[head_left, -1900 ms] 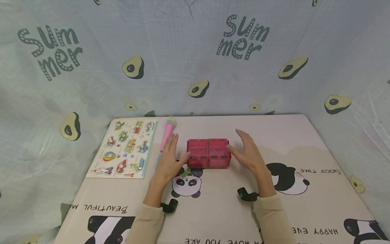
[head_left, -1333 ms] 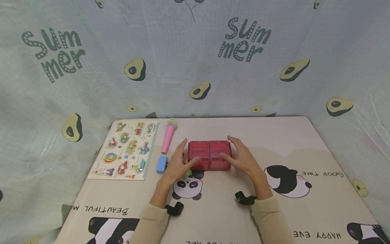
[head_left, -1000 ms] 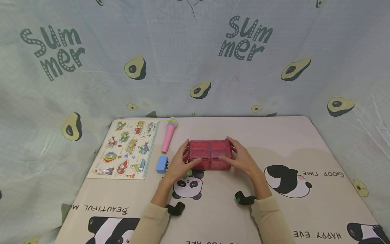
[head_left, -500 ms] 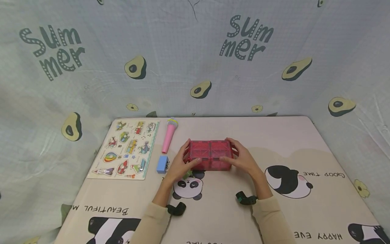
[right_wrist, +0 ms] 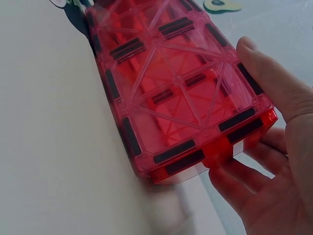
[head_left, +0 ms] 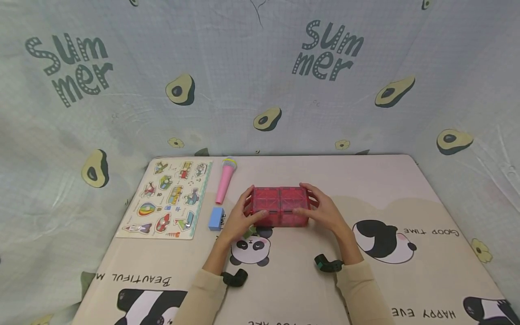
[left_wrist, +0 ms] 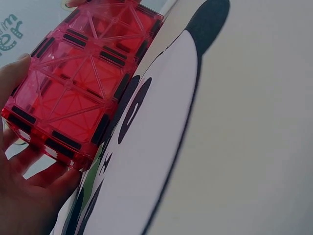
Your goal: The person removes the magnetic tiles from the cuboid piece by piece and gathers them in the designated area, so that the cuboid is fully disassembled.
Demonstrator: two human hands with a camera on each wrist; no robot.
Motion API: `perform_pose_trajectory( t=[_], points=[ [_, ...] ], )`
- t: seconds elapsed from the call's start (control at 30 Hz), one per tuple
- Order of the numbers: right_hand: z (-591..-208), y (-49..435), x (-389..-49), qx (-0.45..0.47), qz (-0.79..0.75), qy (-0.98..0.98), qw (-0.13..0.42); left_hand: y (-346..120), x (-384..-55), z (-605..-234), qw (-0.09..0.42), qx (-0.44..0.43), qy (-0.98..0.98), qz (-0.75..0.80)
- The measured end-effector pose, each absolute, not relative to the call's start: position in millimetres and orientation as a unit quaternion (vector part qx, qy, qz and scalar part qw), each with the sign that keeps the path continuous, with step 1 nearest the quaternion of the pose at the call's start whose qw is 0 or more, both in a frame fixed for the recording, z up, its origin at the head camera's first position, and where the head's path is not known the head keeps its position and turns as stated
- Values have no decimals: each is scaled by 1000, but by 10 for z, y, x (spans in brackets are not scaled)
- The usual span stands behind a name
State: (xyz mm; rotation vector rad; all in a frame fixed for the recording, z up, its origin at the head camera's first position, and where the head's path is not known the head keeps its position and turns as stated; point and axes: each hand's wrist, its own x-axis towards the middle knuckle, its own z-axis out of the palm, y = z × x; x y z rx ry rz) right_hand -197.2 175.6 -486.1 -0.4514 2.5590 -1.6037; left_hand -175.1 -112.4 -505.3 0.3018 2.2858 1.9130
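Note:
A box of translucent red magnetic tiles (head_left: pixel 280 205) stands near the middle of the table, two square panels wide. My left hand (head_left: pixel 240 220) grips its left end, thumb on the near upper edge and fingers around the side. At the opposite end my right hand (head_left: pixel 324 212) holds it in a mirrored way. In the left wrist view the red tile box (left_wrist: pixel 73 83) shows black magnet strips along its edges, with fingers beneath its end. The right wrist view shows the right thumb at the edge of the tile box (right_wrist: pixel 176 83) and fingers curled at its end face.
Left of the box lies a blue block (head_left: pixel 216 219), and behind it a pink toy microphone (head_left: pixel 225 180). A picture puzzle board (head_left: pixel 164 198) covers the table's back left corner. The table mat (head_left: pixel 292 280) carries panda prints; a patterned curtain (head_left: pixel 227 54) hangs behind and at the sides.
Both hands have come in from beside the tile box and now grip its two ends. The blue block, mostly covered by the left hand before, is in plain sight. Over the last second little has moved.

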Motion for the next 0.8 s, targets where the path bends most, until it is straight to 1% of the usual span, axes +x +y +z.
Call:
perform_pose_trajectory(
  t=[0.53, 0.8],
  points=[
    [-4889, 1747, -1979, -150, -540, 827, 41, -1122, -1757, -5060, 71, 100, 760, 639],
    [-4842, 1721, -1955, -145, -547, 823, 41, -1126, -1758, -5054, 75, 95, 759, 640]
  ],
)
